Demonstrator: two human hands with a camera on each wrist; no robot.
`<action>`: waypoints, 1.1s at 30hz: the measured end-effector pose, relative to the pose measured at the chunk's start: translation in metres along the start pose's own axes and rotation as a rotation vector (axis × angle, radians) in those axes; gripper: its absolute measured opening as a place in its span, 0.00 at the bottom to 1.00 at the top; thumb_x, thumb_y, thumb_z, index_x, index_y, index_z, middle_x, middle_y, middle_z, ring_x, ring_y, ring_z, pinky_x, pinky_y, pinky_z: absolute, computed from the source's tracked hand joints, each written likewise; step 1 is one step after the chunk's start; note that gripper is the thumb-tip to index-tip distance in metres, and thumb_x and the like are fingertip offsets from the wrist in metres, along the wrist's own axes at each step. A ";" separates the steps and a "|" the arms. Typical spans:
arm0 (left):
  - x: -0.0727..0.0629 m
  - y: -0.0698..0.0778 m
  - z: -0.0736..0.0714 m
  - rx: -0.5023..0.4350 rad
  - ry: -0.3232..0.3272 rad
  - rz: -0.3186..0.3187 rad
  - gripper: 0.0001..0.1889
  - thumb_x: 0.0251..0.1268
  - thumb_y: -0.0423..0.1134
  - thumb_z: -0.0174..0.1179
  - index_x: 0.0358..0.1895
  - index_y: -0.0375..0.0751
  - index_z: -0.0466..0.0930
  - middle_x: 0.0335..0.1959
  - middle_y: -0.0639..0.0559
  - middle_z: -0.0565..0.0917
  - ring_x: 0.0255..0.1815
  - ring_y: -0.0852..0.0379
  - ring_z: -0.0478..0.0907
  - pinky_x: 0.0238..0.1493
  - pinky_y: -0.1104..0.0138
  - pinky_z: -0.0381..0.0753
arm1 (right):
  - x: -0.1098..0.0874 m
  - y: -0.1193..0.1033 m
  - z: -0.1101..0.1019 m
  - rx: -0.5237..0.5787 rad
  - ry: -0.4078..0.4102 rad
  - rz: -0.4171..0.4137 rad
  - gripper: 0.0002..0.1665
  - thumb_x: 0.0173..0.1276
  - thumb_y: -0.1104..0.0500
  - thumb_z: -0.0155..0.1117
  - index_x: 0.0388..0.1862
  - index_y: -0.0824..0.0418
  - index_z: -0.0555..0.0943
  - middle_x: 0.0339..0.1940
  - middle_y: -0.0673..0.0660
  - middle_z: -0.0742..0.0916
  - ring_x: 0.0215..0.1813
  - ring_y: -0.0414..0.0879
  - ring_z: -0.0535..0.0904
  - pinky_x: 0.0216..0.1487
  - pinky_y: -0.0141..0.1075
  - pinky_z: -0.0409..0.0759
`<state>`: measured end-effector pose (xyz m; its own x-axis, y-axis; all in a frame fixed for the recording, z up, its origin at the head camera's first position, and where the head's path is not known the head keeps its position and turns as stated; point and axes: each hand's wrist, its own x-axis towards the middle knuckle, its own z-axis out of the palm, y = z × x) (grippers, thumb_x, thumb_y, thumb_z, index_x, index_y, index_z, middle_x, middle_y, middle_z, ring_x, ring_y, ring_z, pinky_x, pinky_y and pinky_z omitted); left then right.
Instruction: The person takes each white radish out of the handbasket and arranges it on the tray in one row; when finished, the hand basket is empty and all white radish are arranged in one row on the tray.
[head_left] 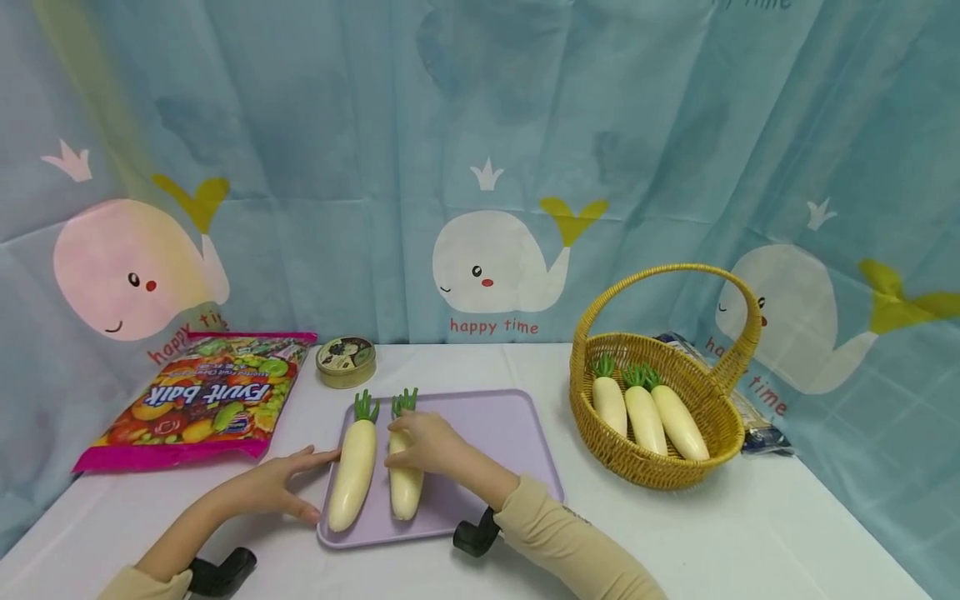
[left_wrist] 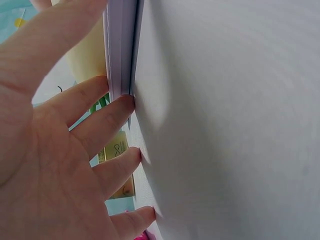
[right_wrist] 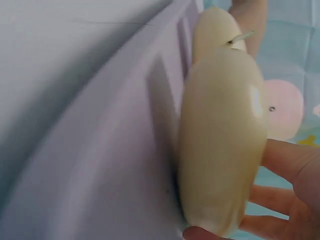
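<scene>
Two white radishes with green leaf tops lie side by side on a lilac tray (head_left: 498, 425). My right hand (head_left: 429, 442) grips the right-hand radish (head_left: 406, 497) around its upper body, thumb and fingers on either side. In the right wrist view that radish (right_wrist: 222, 130) rests close over the tray surface. My left hand (head_left: 276, 486) is at the tray's left edge, next to the other radish (head_left: 354, 477). Its fingers are spread and fairly straight, with fingertips at the tray rim (left_wrist: 119, 55) and the table in the left wrist view.
A wicker basket (head_left: 652, 475) with a tall handle stands at the right, holding three white radishes (head_left: 647, 419). A pink-edged candy bag (head_left: 206, 396) lies at the left. Behind the tray sits a round tin (head_left: 346, 362). A dark packet (head_left: 761, 429) lies behind the basket.
</scene>
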<state>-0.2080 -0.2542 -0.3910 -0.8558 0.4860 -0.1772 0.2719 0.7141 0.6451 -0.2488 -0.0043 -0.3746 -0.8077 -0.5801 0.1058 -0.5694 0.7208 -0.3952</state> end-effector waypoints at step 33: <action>0.000 0.000 -0.001 0.003 -0.015 0.002 0.43 0.43 0.49 0.68 0.63 0.32 0.61 0.59 0.17 0.51 0.56 0.20 0.52 0.46 0.33 0.56 | -0.118 0.092 -0.145 0.366 0.144 0.004 0.30 0.59 0.51 0.64 0.59 0.58 0.72 0.67 0.55 0.65 0.55 0.57 0.72 0.27 0.36 0.80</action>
<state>-0.2087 -0.2549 -0.3899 -0.8487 0.4947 -0.1869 0.2749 0.7147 0.6431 -0.2280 0.1852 -0.2905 -0.8380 -0.4994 0.2199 -0.4947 0.5254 -0.6923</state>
